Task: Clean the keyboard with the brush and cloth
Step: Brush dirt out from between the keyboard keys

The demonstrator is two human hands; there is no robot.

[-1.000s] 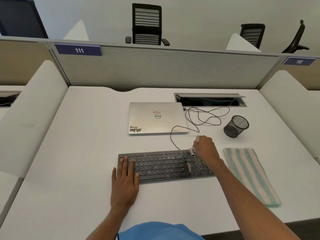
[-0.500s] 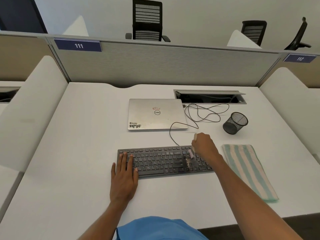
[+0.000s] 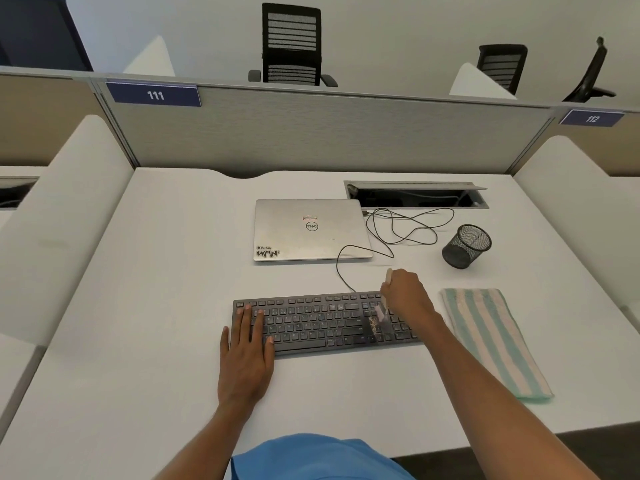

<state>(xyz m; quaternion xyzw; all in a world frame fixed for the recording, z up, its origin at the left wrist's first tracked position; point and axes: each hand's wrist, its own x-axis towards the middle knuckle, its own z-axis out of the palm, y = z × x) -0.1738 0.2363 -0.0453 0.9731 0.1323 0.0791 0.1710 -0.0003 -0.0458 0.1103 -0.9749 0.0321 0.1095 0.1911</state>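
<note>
Fingers of the right hand are curled round the handle of one small brush, whose pale end is seen poking out above the knuckles. Its bristles (blurred) are set down on the keys just left of that hand, towards the right end of the single dark keyboard. The right end of the keyboard is hidden by the hand and wrist.

The left hand is laid flat, with straight fingers spread on the keys at the keyboard's left end and the palm rested on the white desk; nothing is gripped by it.

One cloth, striped pale blue and cream, is folded into a long strip and laid on the desk just right of the keyboard, beside the right forearm and untouched.

Beyond the keyboard, one closed silver laptop is seen, with one thin black cable looped loosely to its right. One black mesh cup is tipped on its side near the cable. An open cable hatch is set into the desk behind them.

A grey partition is fitted with two blue labels, 111 and 112. Three black office chairs are counted behind it.
</note>
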